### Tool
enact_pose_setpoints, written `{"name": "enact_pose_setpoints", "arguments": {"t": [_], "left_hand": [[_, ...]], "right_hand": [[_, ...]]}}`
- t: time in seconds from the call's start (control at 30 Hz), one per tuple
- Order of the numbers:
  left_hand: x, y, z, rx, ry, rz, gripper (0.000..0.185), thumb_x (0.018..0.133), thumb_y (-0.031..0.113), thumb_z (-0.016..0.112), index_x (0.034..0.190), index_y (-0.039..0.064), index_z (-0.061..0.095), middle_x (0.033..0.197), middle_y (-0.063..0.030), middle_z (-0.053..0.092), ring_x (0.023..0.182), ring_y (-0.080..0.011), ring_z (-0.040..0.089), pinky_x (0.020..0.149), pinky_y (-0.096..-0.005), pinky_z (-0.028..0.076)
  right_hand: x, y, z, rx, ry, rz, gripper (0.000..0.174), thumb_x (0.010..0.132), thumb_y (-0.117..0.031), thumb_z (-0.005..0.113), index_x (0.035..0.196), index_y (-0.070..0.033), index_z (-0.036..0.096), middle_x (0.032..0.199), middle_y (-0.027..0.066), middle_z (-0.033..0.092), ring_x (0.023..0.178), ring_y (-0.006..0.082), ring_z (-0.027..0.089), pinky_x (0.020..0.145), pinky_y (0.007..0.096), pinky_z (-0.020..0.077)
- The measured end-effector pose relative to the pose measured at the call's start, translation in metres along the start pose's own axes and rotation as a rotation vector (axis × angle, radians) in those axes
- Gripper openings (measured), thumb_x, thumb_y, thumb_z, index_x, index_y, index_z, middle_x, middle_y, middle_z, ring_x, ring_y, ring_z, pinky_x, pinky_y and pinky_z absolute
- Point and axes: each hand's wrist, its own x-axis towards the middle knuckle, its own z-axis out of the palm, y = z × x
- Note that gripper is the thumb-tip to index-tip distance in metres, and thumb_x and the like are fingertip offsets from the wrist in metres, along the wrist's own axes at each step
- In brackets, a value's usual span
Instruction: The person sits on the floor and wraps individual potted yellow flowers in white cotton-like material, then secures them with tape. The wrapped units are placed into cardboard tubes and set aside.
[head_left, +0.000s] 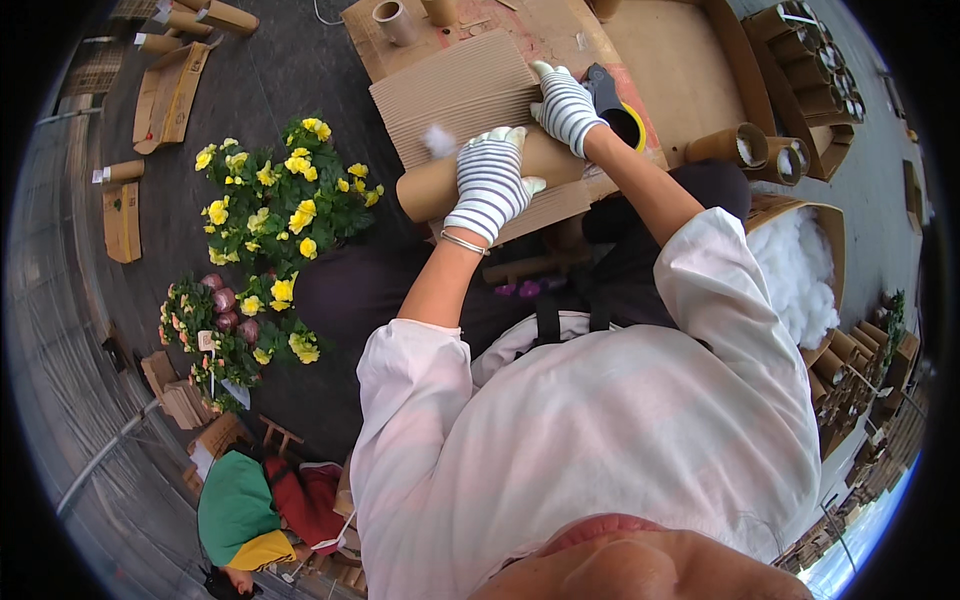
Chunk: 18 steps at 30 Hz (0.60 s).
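My left hand (491, 180), in a striped glove, grips a brown cardboard tube (427, 187) from above. The tube lies across a sheet of corrugated cardboard (450, 90), whose near part shows in front of it. My right hand (566, 109), gloved alike, holds the right edge of the sheet near the tube's far end; its fingertips are partly hidden. A small tuft of white fibre stuffing (439, 141) sits on the sheet beside the tube. Just right of my right hand is a black tape dispenser (600, 86) with a yellow-edged roll (636, 127).
Short tubes (395, 24) stand at the table's far edge. At right are an open carton (675, 67), stuffed tubes (727, 148) and a box of white stuffing (795, 262). Yellow-flowered plants (292, 187) stand on the floor at left. Another person (240, 502) sits behind, lower left.
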Motion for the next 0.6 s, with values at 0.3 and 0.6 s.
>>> {"name": "enact_pose_setpoints", "arguments": {"t": [0.3, 0.6], "left_hand": [[-0.005, 0.000, 0.008, 0.036, 0.089, 0.062, 0.070, 0.070, 0.038, 0.085, 0.127, 0.004, 0.062, 0.120, -0.0161, 0.066, 0.110, -0.0335, 0.063, 0.098, -0.0428, 0.049], [-0.020, -0.005, 0.002, -0.065, 0.158, 0.119, 0.066, 0.071, 0.039, 0.083, 0.125, 0.006, 0.063, 0.119, -0.0147, 0.067, 0.112, -0.0324, 0.062, 0.101, -0.0428, 0.047]], "right_hand": [[-0.035, -0.002, -0.014, -0.076, 0.036, -0.368, 0.018, 0.091, -0.012, 0.063, 0.104, -0.010, 0.076, 0.089, 0.0142, 0.073, 0.082, 0.0331, 0.070, 0.075, 0.0397, 0.0559], [-0.084, 0.002, -0.040, -0.053, -0.154, -0.529, 0.089, 0.053, -0.008, 0.089, 0.134, -0.004, 0.053, 0.132, 0.0160, 0.057, 0.124, 0.0368, 0.053, 0.106, 0.0426, 0.0422]]}}
